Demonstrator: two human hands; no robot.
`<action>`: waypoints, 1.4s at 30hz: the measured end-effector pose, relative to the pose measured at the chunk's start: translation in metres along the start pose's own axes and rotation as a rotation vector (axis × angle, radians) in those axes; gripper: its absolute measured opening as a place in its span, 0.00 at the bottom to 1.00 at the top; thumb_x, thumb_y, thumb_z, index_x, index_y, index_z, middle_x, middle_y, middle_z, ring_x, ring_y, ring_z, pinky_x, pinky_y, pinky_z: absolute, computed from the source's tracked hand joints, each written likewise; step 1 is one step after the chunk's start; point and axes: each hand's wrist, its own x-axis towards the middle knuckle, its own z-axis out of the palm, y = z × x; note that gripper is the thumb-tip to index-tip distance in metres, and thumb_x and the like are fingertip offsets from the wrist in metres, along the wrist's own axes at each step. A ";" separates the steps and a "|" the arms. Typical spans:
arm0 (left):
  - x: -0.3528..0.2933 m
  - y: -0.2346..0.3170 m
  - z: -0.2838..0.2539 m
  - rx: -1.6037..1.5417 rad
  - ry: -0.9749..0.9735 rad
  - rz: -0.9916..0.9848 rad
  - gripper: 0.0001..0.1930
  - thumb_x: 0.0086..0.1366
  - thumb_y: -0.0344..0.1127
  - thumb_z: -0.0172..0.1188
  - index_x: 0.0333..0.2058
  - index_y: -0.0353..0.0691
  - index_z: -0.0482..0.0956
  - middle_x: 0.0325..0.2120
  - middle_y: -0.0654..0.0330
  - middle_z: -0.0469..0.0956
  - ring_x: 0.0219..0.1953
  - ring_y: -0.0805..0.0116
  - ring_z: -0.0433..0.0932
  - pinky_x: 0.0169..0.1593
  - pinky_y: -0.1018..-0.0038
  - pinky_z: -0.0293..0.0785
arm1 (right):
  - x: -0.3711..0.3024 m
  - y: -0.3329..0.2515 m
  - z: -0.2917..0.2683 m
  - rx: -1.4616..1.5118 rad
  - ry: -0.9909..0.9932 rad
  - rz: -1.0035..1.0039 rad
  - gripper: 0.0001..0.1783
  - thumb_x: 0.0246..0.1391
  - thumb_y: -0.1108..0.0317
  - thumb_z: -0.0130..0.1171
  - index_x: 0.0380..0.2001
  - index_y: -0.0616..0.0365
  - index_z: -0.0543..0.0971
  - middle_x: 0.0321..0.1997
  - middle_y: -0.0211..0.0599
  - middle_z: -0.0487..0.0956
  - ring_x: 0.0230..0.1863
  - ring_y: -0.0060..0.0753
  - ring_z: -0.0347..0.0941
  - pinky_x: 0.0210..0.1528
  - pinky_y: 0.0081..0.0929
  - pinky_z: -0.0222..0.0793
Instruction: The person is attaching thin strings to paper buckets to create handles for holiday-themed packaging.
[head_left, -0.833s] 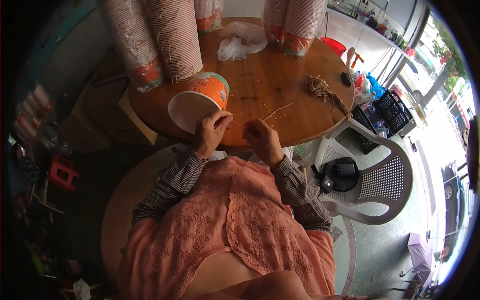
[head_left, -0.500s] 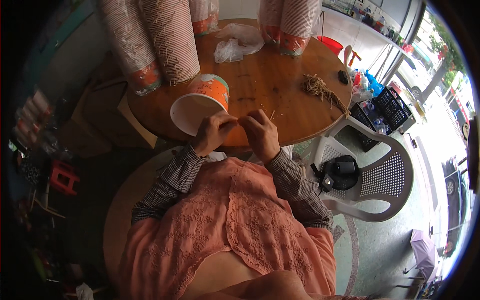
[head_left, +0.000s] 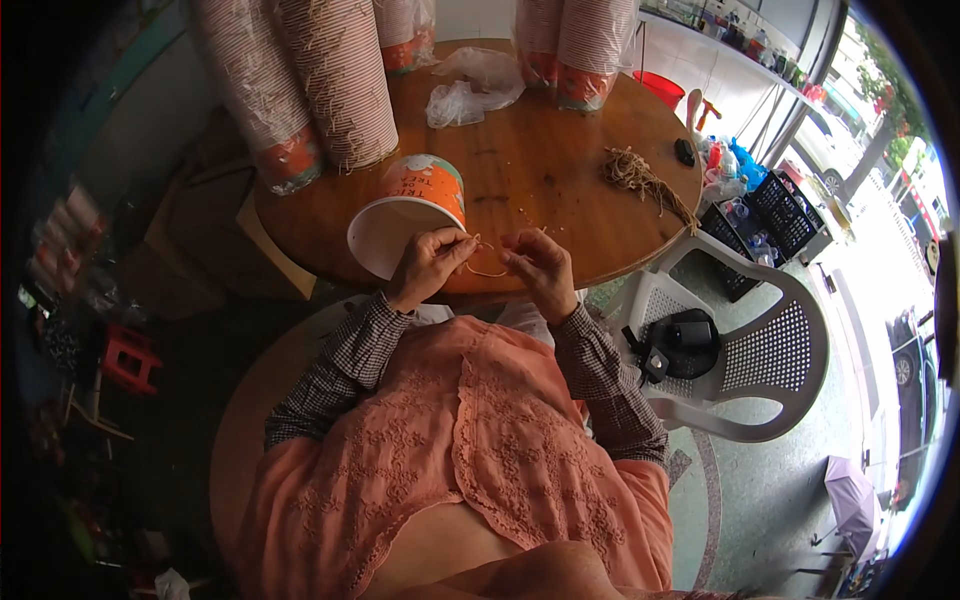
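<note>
An orange paper bucket (head_left: 437, 186) lies on its side on the round wooden table (head_left: 540, 195), its white open mouth turned toward me. At the right edge of its rim, my left hand (head_left: 430, 268) pinches a thin piece of twine (head_left: 488, 274). The twine makes a small loose loop between my two hands. My right hand (head_left: 545, 272), a little way to the right, has its thumb and fingertips together on the other side of that loop. A bundle of loose twine (head_left: 640, 178) rests on the table at the right.
Tall stacks of paper buckets (head_left: 345, 90) stand at the back left, one with twine strands hanging along it. More wrapped stacks (head_left: 590, 60) stand at the back, near a crumpled clear bag (head_left: 475, 95). A white plastic chair (head_left: 765, 350) holding a black pouch (head_left: 685, 345) is at the right.
My right hand has moved right, away from my left, and the twine loop now shows between them. The bucket has shifted slightly to the right.
</note>
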 end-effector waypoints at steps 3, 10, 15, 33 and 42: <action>0.000 -0.002 0.001 -0.019 -0.005 -0.026 0.14 0.68 0.38 0.55 0.35 0.31 0.80 0.19 0.70 0.71 0.23 0.85 0.66 0.27 0.84 0.63 | 0.002 0.005 0.005 -0.070 -0.020 -0.126 0.12 0.51 0.75 0.65 0.40 0.58 0.79 0.35 0.26 0.77 0.35 0.17 0.73 0.38 0.17 0.71; -0.002 -0.002 0.001 -0.053 0.001 -0.046 0.13 0.68 0.37 0.55 0.37 0.30 0.80 0.21 0.69 0.73 0.25 0.85 0.67 0.28 0.84 0.65 | 0.005 -0.009 0.013 -0.310 -0.017 -0.278 0.06 0.51 0.75 0.64 0.34 0.60 0.80 0.34 0.31 0.77 0.37 0.21 0.75 0.38 0.18 0.70; -0.002 0.006 0.002 0.013 0.002 -0.037 0.12 0.67 0.37 0.56 0.37 0.31 0.81 0.23 0.68 0.77 0.26 0.85 0.70 0.30 0.84 0.67 | 0.008 -0.003 0.016 -0.304 0.024 -0.245 0.05 0.53 0.73 0.62 0.34 0.61 0.78 0.33 0.33 0.77 0.33 0.24 0.76 0.36 0.20 0.71; -0.009 -0.004 0.002 0.179 0.146 0.116 0.06 0.66 0.30 0.57 0.38 0.33 0.76 0.25 0.68 0.74 0.27 0.83 0.72 0.31 0.85 0.70 | 0.007 -0.032 0.021 -0.598 0.150 -0.397 0.06 0.52 0.71 0.59 0.30 0.60 0.74 0.29 0.38 0.74 0.26 0.34 0.74 0.27 0.26 0.70; -0.006 0.020 0.002 -0.075 0.166 -0.140 0.07 0.66 0.33 0.57 0.38 0.36 0.77 0.25 0.70 0.74 0.26 0.85 0.71 0.31 0.87 0.69 | 0.013 -0.040 0.028 -0.627 -0.125 -0.395 0.06 0.50 0.70 0.60 0.30 0.60 0.77 0.29 0.40 0.73 0.31 0.32 0.74 0.31 0.27 0.69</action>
